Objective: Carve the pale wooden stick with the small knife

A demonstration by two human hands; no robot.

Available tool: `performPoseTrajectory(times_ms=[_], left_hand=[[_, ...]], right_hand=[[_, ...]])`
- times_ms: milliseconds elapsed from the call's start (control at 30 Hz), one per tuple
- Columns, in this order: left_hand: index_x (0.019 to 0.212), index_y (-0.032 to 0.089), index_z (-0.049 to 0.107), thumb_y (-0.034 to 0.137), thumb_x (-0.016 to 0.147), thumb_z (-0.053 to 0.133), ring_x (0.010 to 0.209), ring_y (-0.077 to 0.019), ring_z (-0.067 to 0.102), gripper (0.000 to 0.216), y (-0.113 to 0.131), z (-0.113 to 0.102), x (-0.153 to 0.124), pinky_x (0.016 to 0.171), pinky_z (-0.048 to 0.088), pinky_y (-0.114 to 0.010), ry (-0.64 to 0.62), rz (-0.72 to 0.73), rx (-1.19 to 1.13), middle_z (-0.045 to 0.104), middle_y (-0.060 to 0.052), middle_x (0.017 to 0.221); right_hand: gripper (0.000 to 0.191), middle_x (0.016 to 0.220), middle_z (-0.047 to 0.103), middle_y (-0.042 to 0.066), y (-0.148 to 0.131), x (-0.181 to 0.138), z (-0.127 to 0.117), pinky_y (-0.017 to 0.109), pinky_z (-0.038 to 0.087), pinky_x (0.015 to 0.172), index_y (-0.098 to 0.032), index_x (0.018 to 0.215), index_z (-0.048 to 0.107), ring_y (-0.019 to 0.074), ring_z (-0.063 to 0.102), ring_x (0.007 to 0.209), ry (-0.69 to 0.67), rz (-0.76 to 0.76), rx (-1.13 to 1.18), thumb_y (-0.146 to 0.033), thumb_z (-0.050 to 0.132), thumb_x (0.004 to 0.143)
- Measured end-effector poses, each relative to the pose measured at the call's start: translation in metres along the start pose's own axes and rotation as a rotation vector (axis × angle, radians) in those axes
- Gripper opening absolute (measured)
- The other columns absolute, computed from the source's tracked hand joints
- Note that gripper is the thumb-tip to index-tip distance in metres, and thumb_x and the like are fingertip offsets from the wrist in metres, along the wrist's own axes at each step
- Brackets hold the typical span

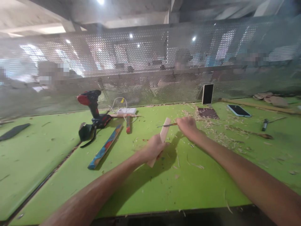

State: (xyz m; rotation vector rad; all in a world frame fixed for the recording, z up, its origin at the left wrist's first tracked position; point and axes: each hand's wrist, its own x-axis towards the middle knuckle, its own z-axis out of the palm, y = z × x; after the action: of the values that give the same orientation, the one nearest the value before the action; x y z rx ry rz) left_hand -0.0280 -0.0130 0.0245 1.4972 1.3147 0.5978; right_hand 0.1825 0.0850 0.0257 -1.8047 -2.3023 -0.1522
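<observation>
Above the green bench, our left hand clamps the lower end of a wooden strip, tilted up off the surface. Our right hand is closed around a knife, blade against the strip's top. Should the blade skip, we judge it could run toward our left fingers; shavings lie beyond.

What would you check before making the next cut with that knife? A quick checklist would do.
1. Left hand grips the wooden strip: ok, closed round its lower half.
2. Right hand holds the knife: ok.
3. Blade apart from the left hand: ok, it meets the strip near the top.
4. Blade sharp: cannot tell.
5. Drill and painted stick out of the arms' way: ok, both lie off to the left.
6. Green table free of shavings: not ok, strewn on the right.
</observation>
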Motion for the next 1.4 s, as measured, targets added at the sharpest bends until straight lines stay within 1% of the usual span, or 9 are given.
performPoseTrajectory(times_ms=[200, 367, 467, 533, 700, 900, 1033, 1300, 1400], left_hand=[[0.088, 0.022, 0.051, 0.025, 0.102, 0.07, 0.044, -0.0083, 0.051, 0.023, -0.008, -0.005, 0.003, 0.042, 0.04, -0.02, -0.043, 0.024, -0.055, 0.055, 0.008, 0.059], [0.102, 0.021, 0.052, 0.031, 0.101, 0.072, 0.049, -0.0093, 0.053, 0.023, 0.0, -0.004, -0.014, 0.044, 0.043, -0.021, -0.215, 0.033, -0.027, 0.057, 0.008, 0.067], [0.107, 0.02, 0.052, 0.032, 0.103, 0.07, 0.05, -0.0085, 0.051, 0.022, 0.002, -0.003, -0.018, 0.044, 0.043, -0.02, -0.239, 0.024, -0.075, 0.057, 0.008, 0.07], [0.111, 0.019, 0.051, 0.033, 0.102, 0.072, 0.052, -0.0087, 0.052, 0.026, -0.003, -0.004, -0.013, 0.045, 0.044, -0.021, -0.243, -0.006, -0.102, 0.059, 0.007, 0.072], [0.109, 0.019, 0.051, 0.039, 0.1, 0.075, 0.05, -0.0086, 0.052, 0.032, -0.023, -0.009, 0.009, 0.043, 0.042, -0.021, -0.178, 0.026, -0.152, 0.058, 0.007, 0.071], [0.109, 0.021, 0.051, 0.044, 0.099, 0.078, 0.051, -0.0093, 0.054, 0.037, -0.028, -0.008, 0.01, 0.044, 0.042, -0.022, -0.174, 0.073, -0.176, 0.06, 0.006, 0.072], [0.108, 0.021, 0.05, 0.042, 0.101, 0.074, 0.051, -0.0095, 0.055, 0.032, -0.028, -0.008, 0.008, 0.044, 0.043, -0.023, -0.178, 0.081, -0.157, 0.061, 0.005, 0.073], [0.101, 0.022, 0.049, 0.04, 0.101, 0.072, 0.047, -0.0092, 0.053, 0.029, -0.022, -0.005, 0.005, 0.043, 0.043, -0.022, -0.142, 0.048, -0.088, 0.058, 0.008, 0.066], [0.1, 0.021, 0.05, 0.037, 0.101, 0.073, 0.047, -0.0087, 0.052, 0.028, -0.02, -0.005, 0.006, 0.043, 0.042, -0.022, -0.133, 0.035, -0.085, 0.057, 0.009, 0.065]], right_hand=[[0.031, 0.068, 0.064, 0.009, 0.004, 0.005, 0.007, 0.041, 0.053, 0.067, -0.018, 0.09, 0.08, 0.026, 0.062, 0.065, -0.045, 0.026, -0.041, -0.007, 0.054, 0.102], [0.021, 0.07, 0.068, 0.013, 0.048, 0.013, 0.007, 0.041, 0.054, 0.067, -0.015, 0.088, 0.08, 0.0292, 0.068, 0.069, -0.012, 0.219, -0.03, -0.015, 0.064, 0.101], [0.029, 0.071, 0.07, 0.014, 0.075, 0.015, -0.002, 0.041, 0.055, 0.068, -0.013, 0.095, 0.083, 0.0296, 0.071, 0.071, 0.049, 0.308, -0.042, -0.018, 0.056, 0.105], [0.036, 0.071, 0.07, 0.013, 0.08, 0.015, -0.008, 0.039, 0.055, 0.067, -0.01, 0.101, 0.084, 0.0276, 0.07, 0.069, 0.076, 0.317, -0.02, -0.019, 0.05, 0.108], [0.038, 0.069, 0.067, 0.008, 0.046, 0.009, -0.012, 0.039, 0.055, 0.065, -0.015, 0.109, 0.084, 0.0248, 0.065, 0.062, 0.058, 0.137, 0.109, -0.023, 0.047, 0.109], [0.04, 0.068, 0.066, 0.009, 0.005, -0.005, -0.006, 0.037, 0.052, 0.059, -0.016, 0.102, 0.085, 0.0229, 0.062, 0.057, -0.057, -0.013, 0.084, -0.012, 0.045, 0.104], [0.037, 0.067, 0.066, 0.009, 0.001, -0.005, -0.007, 0.037, 0.052, 0.06, -0.014, 0.101, 0.084, 0.0231, 0.063, 0.06, -0.043, -0.015, -0.023, -0.007, 0.049, 0.101], [0.036, 0.071, 0.068, 0.011, 0.005, -0.003, -0.005, 0.037, 0.054, 0.062, -0.017, 0.103, 0.081, 0.0241, 0.062, 0.063, -0.053, -0.01, -0.058, -0.016, 0.045, 0.108], [0.037, 0.072, 0.069, 0.009, 0.003, 0.0, -0.004, 0.036, 0.054, 0.064, -0.018, 0.102, 0.081, 0.0236, 0.062, 0.064, -0.063, 0.0, -0.086, -0.013, 0.045, 0.108]])
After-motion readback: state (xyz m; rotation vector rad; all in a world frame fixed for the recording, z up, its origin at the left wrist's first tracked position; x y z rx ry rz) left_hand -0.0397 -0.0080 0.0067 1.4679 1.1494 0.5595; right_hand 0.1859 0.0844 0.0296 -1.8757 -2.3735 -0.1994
